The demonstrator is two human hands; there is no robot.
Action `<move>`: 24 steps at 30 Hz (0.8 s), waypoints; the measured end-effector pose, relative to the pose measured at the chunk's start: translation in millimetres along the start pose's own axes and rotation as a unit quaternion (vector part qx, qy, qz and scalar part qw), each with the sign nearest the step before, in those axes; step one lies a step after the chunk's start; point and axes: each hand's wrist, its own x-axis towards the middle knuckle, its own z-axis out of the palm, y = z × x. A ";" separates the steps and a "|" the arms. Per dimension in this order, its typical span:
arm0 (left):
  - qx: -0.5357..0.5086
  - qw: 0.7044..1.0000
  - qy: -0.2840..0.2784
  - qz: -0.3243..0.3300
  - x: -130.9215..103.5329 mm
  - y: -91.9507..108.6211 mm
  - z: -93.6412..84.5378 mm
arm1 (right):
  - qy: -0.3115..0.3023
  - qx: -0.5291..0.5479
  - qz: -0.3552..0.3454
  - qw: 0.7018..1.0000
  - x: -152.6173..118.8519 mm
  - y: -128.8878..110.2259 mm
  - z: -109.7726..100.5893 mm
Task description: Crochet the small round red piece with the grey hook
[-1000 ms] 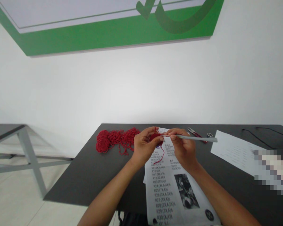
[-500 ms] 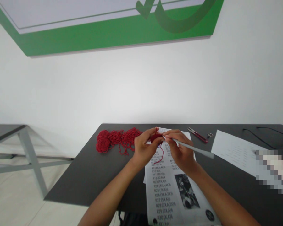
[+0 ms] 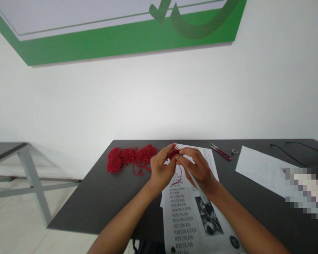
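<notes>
My left hand (image 3: 161,166) pinches a small piece of red crochet work (image 3: 173,154), with a strand of yarn running up over the forefinger. Close beside it, my right hand (image 3: 198,165) grips a crochet hook (image 3: 200,188), whose pale grey handle slants down toward my right wrist. The hook's tip is hidden among the fingers at the red work. A loose red yarn tail (image 3: 180,178) dangles over the printed pattern sheet (image 3: 182,215) under my hands. Left of my left hand lies the red yarn ball (image 3: 114,160), with a loose tangle of yarn (image 3: 139,155) attached.
Red-handled snips (image 3: 221,152) and a small metal ring (image 3: 234,151) lie at the back right of the dark table (image 3: 95,201). Farther right are a white printed sheet (image 3: 262,169) and a thin black cord-like frame (image 3: 288,155). A pixelated patch covers the right edge.
The hook's handle has swung from pointing right to pointing down toward me, as my right hand turned and its fingers came closer to the crochet work. My left hand keeps its hold.
</notes>
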 end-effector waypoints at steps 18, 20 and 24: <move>-0.205 0.962 -0.026 -0.176 3.9 2.7 -1.8 | 0.066 0.142 0.085 0.984 12.6 -3.6 -4.2; -0.103 0.990 -0.034 -0.092 7.7 1.8 -6.9 | 0.069 0.132 0.085 0.985 15.9 -1.6 -4.6; -0.014 0.999 -0.048 -0.002 15.1 3.7 -13.9 | 0.041 0.108 0.084 0.990 16.2 3.8 -4.4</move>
